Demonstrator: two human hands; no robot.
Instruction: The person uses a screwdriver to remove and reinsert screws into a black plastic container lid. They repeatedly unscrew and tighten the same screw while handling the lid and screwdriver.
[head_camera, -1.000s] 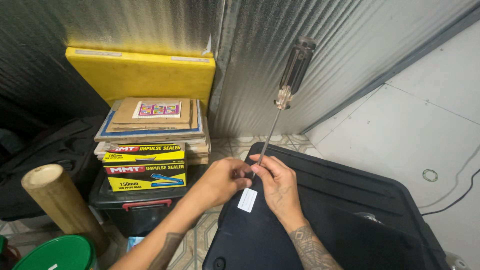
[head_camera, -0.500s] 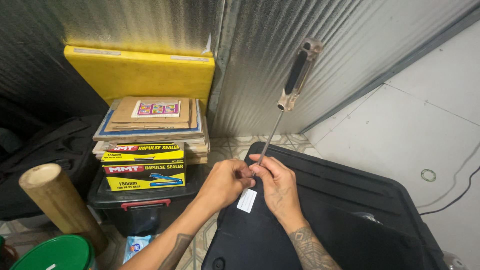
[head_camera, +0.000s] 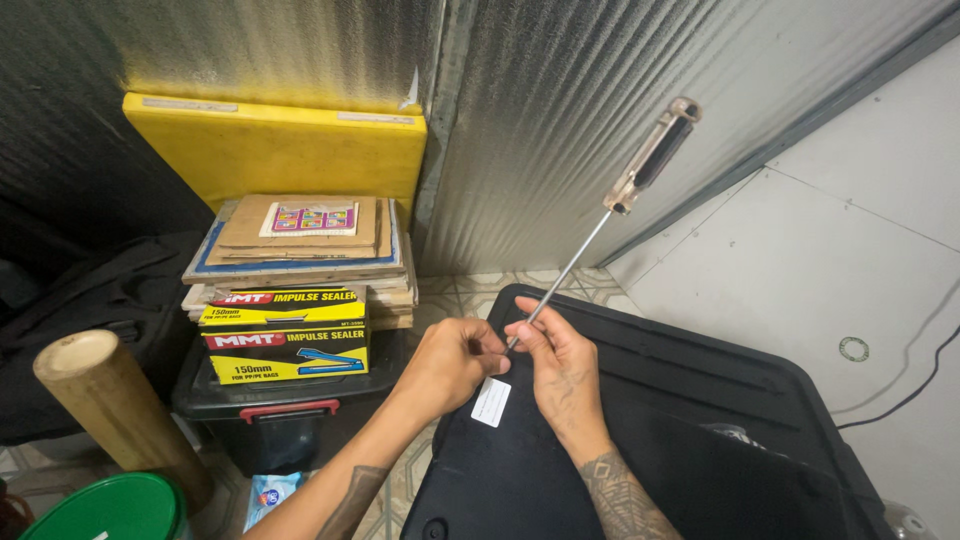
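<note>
Vs 0.5 s ago: screwdriver handle tilted further right; hands hardly moved.

L→R count: 1 bamboo post, 1 green lid, 2 yellow boxes, 1 yellow board.

Left hand: grip pinched shut at shaft's lower end. Right hand: grip closed on shaft beside it. 1 white tag below the hands, over the black case.

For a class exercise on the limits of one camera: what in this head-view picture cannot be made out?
- Screwdriver tip: hidden between the left hand and right hand, so what it touches is unclear.
- Each hand's grip: fingertips overlap, contact not visible.
- White tag: too small to tell what it is attached to.
- Green lid: cut off by the bottom edge.
- Black case: lower part cut off.
</note>
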